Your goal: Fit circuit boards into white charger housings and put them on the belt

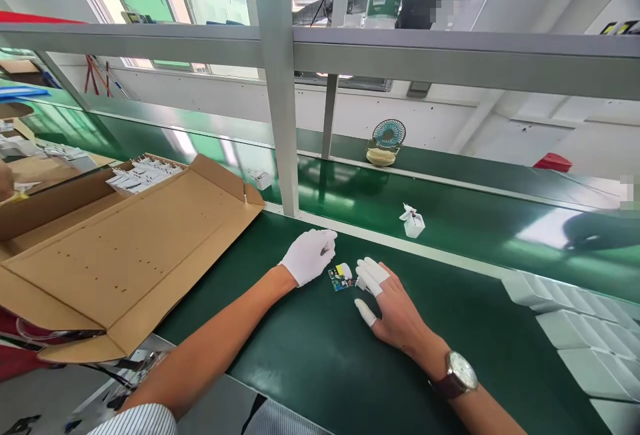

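Note:
A small green circuit board [341,277] with a yellow component lies on the dark green work surface, between my hands. My left hand [309,257], in a white glove, is just up and left of it, fingers curled together; whatever they may hold is hidden. My right hand [393,302] wears white finger covers and a wristwatch. Its fingers stretch toward the board's right edge, the thumb apart from them. A small white piece [361,284] shows beneath these fingertips, partly covered; I cannot tell whether they touch it.
An open cardboard box [125,242] with white parts [143,174] inside stands at left. White housings [590,348] are lined up at right. One white box-shaped part [414,223] sits on the green belt [465,232] beyond the rail. A metal post [280,102] rises ahead, near a small fan [389,135].

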`<state>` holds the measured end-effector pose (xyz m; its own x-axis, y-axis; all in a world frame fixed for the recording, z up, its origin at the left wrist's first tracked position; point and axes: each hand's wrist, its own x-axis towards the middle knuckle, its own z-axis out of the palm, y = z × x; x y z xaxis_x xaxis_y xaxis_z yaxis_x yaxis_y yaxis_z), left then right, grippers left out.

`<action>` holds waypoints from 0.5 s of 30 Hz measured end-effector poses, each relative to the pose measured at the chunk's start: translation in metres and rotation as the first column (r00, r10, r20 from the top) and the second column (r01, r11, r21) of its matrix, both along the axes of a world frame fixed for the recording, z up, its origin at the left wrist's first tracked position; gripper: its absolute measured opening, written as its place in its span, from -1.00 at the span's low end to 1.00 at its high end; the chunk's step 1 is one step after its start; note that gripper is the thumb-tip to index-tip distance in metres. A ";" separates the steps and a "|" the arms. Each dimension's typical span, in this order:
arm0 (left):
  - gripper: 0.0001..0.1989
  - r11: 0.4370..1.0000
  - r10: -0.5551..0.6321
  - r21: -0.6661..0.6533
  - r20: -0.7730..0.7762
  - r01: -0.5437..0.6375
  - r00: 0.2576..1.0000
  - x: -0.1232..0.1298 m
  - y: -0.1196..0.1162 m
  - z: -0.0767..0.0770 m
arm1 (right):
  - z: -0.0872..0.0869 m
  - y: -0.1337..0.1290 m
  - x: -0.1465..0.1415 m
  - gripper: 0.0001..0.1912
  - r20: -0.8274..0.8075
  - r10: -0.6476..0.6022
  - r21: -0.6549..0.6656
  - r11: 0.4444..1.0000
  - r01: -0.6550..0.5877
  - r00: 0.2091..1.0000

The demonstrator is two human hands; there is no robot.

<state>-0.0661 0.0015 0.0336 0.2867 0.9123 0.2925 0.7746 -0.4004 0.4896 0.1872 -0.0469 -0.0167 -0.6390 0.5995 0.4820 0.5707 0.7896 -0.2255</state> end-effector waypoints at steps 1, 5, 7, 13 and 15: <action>-0.95 1.000 0.009 0.003 -0.005 -0.009 1.000 0.000 0.000 -0.002 | 0.001 0.003 -0.002 -0.25 0.021 0.007 -0.025 1.000 -0.006 1.000; -0.43 0.995 0.091 0.040 0.024 -0.092 0.996 -0.005 0.003 -0.010 | 0.000 0.021 -0.010 -0.25 0.056 0.057 -0.138 0.989 -0.049 0.997; -0.15 0.991 0.136 -0.004 0.088 -0.136 0.987 -0.011 0.006 -0.017 | -0.002 0.030 -0.014 -0.25 0.049 0.071 -0.213 0.975 -0.059 0.996; -0.02 0.956 0.097 -0.291 0.244 -0.023 0.965 -0.029 0.015 -0.041 | 0.001 0.041 -0.018 -0.29 0.027 0.056 -0.278 0.959 -0.046 0.998; -0.03 0.952 0.093 -0.306 0.289 0.000 0.953 -0.028 0.015 -0.045 | 0.003 0.037 -0.011 -0.32 0.020 0.031 -0.277 0.961 -0.024 0.999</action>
<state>-0.0943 0.0162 -0.0118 0.1844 0.9804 0.0693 0.5893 -0.1667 0.7905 0.1761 -0.0096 -0.0135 -0.6662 0.6893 0.2846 0.5576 0.7138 -0.4237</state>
